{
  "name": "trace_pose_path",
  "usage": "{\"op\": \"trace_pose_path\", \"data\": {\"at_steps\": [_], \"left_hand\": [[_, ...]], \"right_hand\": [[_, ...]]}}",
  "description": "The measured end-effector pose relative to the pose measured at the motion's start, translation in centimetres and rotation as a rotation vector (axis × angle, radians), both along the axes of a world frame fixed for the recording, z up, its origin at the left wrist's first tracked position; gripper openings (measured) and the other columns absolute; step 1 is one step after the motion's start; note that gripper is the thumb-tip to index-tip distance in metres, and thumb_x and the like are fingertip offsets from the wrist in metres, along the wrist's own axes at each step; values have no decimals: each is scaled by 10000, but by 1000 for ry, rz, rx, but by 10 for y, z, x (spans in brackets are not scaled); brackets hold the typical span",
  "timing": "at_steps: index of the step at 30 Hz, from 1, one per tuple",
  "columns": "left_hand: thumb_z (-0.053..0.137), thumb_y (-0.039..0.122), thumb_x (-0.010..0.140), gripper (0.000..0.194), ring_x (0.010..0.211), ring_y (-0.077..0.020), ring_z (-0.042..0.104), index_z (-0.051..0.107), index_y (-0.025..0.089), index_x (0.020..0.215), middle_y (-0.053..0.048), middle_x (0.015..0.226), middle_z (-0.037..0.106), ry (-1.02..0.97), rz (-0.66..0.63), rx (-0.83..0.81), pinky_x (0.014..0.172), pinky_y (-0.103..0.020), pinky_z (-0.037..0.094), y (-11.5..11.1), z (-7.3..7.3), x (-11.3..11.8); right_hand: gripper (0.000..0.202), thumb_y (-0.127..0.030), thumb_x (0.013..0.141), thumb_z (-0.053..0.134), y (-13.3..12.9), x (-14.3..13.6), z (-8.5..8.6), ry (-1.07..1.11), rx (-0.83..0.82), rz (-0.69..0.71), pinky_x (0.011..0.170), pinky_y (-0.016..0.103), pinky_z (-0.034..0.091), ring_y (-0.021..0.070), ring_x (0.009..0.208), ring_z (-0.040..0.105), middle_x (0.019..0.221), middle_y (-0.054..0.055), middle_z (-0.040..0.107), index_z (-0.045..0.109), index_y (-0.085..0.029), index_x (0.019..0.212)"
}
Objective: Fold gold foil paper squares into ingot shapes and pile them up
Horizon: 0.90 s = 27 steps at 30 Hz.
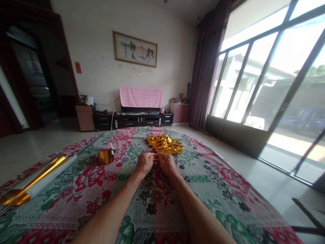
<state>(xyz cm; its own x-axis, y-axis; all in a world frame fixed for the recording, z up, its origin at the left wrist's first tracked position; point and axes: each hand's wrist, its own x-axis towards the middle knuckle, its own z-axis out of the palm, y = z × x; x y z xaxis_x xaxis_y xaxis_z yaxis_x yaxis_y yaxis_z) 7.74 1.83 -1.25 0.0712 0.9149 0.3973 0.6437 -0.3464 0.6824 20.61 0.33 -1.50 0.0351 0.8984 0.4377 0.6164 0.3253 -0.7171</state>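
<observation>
My left hand [145,163] and my right hand [166,163] are close together over the middle of the table, both with fingers closed in a pinch. Between their fingertips shows a small piece of gold foil [156,156], mostly hidden by the fingers. Just beyond them lies a pile of folded gold foil pieces [165,144], shiny and crumpled-looking. To the left, apart from both hands, stands a short curled piece of gold foil [105,156] with a white inner side.
A long roll of gold foil [38,181] lies at the table's left edge. The table wears a floral cloth [101,189] in red, green and grey. Farther back are a low black cabinet [104,121] and a pink cloth [141,97] draped over a screen. Glass doors [254,78] stand at right.
</observation>
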Motion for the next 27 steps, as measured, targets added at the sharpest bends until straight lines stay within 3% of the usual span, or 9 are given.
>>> {"op": "trace_pose_path", "data": {"at_steps": [4,14,21,27], "left_hand": [[459,184,795,274,853,-170,652,694,165,933,-83,903,708,26,41,-3,752,-242,478,1,0,-1],[447,185,793,279,830,-155,654,694,184,923,-66,895,711,6,9,-24,688,-210,468,-3,1,2],[454,190,789,274,849,-158,653,699,191,912,-66,899,710,26,40,5,737,-215,471,-2,2,1],[484,176,768,267,867,-166,653,701,183,922,-63,931,704,-3,44,-15,785,-236,486,-4,6,2]], "right_hand": [[326,-260,814,391,-1,-2,0,-21,-14,10,583,186,367,138,649,586,644,5,655,713,-217,837],[321,-238,798,379,-3,-4,2,-77,18,-49,556,180,323,115,586,526,583,-6,606,661,-191,651],[312,-239,782,391,-2,-2,0,-35,35,-24,555,185,322,120,574,522,600,-5,622,673,-195,655],[323,-239,777,376,-2,1,0,12,35,33,580,182,357,131,612,555,663,-1,655,697,-199,773]]}}
